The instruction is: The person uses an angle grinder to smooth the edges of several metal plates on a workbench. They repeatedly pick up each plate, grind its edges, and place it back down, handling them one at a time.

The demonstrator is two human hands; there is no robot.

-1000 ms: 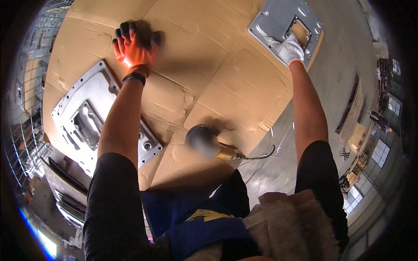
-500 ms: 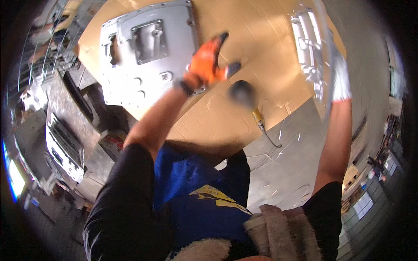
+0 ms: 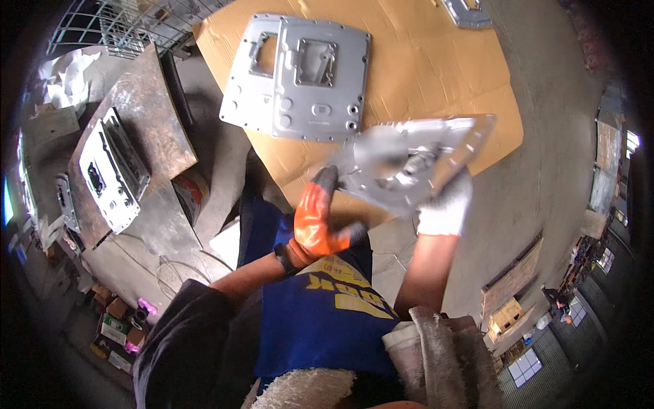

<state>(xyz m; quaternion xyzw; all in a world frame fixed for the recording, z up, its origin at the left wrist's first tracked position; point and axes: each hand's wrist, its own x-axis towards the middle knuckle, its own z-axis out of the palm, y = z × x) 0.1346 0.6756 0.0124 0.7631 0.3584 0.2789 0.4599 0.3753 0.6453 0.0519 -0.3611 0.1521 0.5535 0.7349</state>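
Note:
My right hand [image 3: 446, 208], in a white knitted glove, grips the lower right edge of a grey metal cover plate [image 3: 426, 153]. The plate is tilted above the cardboard's near side, and part of its face is blurred. My left hand [image 3: 317, 218] wears an orange glove with dark fingertips. Its thumb and fingers are apart. The upper fingertips are close to the plate's left edge; whether they touch it I cannot tell. Beyond lie two more cover plates, the nearer one [image 3: 303, 102] overlapping the other [image 3: 238, 99], each with a squarish opening.
The cardboard sheet [image 3: 422, 75] lies under the plates. At its far right edge is another metal part [image 3: 466, 12]. To the left, several similar plates [image 3: 109, 177] rest on a worn metal sheet [image 3: 153, 129]. A wire cage [image 3: 122, 27] stands at the far left.
My right hand has brought the cover plate from the far right to in front of me. My left hand has drawn back toward my body. The yellow-handled tool is no longer visible. The view has shifted.

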